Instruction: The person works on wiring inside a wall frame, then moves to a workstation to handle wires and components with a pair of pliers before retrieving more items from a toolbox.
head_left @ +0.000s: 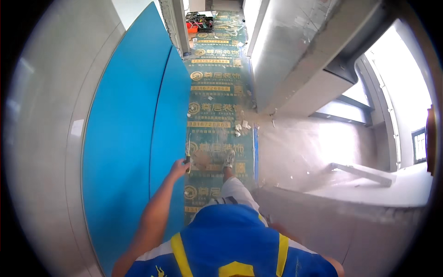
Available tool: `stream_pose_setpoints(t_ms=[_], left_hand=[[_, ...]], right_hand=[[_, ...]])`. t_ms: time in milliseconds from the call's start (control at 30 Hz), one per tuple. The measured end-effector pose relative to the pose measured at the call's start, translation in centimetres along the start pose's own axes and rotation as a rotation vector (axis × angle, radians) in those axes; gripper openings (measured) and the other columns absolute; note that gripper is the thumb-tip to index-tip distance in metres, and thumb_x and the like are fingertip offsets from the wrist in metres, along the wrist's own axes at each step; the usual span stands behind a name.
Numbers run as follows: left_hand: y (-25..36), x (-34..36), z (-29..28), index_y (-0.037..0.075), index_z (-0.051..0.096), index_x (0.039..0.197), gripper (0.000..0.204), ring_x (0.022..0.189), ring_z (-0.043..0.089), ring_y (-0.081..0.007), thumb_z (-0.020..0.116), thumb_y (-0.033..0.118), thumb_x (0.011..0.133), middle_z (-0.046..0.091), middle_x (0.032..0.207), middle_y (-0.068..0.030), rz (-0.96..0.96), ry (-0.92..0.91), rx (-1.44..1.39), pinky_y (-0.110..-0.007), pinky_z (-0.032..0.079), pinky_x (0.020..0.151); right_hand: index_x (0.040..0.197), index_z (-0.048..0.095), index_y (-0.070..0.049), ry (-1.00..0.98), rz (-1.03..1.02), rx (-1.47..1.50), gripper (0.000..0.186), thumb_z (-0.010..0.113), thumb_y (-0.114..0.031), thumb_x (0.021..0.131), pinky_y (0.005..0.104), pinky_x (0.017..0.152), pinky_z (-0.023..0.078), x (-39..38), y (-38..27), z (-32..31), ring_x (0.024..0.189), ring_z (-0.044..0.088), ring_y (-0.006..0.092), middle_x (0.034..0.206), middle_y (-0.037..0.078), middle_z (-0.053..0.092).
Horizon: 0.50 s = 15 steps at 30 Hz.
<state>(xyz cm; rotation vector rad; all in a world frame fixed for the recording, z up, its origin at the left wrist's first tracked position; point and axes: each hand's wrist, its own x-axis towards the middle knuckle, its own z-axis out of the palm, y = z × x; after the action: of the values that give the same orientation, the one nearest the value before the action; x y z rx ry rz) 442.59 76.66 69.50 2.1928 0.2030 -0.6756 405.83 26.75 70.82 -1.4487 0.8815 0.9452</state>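
My left hand (178, 168) is closed around a screwdriver (188, 159), its thin shaft pointing away from me. Next to that hand stands a large bright blue panel (124, 120), split by a dark vertical seam; I cannot tell whether the hand touches it. My right arm hangs close to my body at the lower right, and its hand is hidden.
Green printed protective sheeting (221, 134) covers the walkway, with scraps of debris (242, 126) on it. At the far end sits a toolbox (203, 21) with loose tools. A pale floor (295, 152) and a long light bar (362, 173) lie to the right.
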Motion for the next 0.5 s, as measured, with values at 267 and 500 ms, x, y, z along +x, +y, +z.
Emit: stream_pose_setpoints(t_ms=[267, 500], left_hand=[[-6.6, 7.3, -2.8, -0.002, 0.067, 0.091, 0.039, 0.072, 0.066, -0.0237, 0.073, 0.035, 0.082, 0.069, 0.083, -0.0155, -0.342, -0.114, -0.024, -0.039, 0.050, 0.065], [-10.7, 10.4, -5.0, 0.001, 0.071, 0.083, 0.023, 0.059, 0.062, -0.0246, 0.066, 0.023, 0.082, 0.067, 0.071, -0.0132, -0.360, -0.334, 0.095, -0.043, 0.047, 0.054]], right_hand=[[0.090, 0.071, 0.002, -0.049, -0.115, -0.159, 0.044, 0.085, -0.031, 0.064, 0.0387, 0.060, 0.052, 18.9, -20.2, -8.1, 0.068, 0.064, 0.0221, 0.083, 0.011, 0.067], [0.080, 0.071, -0.001, 0.013, -0.190, 0.124, 0.020, 0.076, -0.019, 0.073, 0.0327, 0.054, 0.051, 31.9, -55.8, -13.1, 0.061, 0.064, 0.0177, 0.071, 0.009, 0.066]])
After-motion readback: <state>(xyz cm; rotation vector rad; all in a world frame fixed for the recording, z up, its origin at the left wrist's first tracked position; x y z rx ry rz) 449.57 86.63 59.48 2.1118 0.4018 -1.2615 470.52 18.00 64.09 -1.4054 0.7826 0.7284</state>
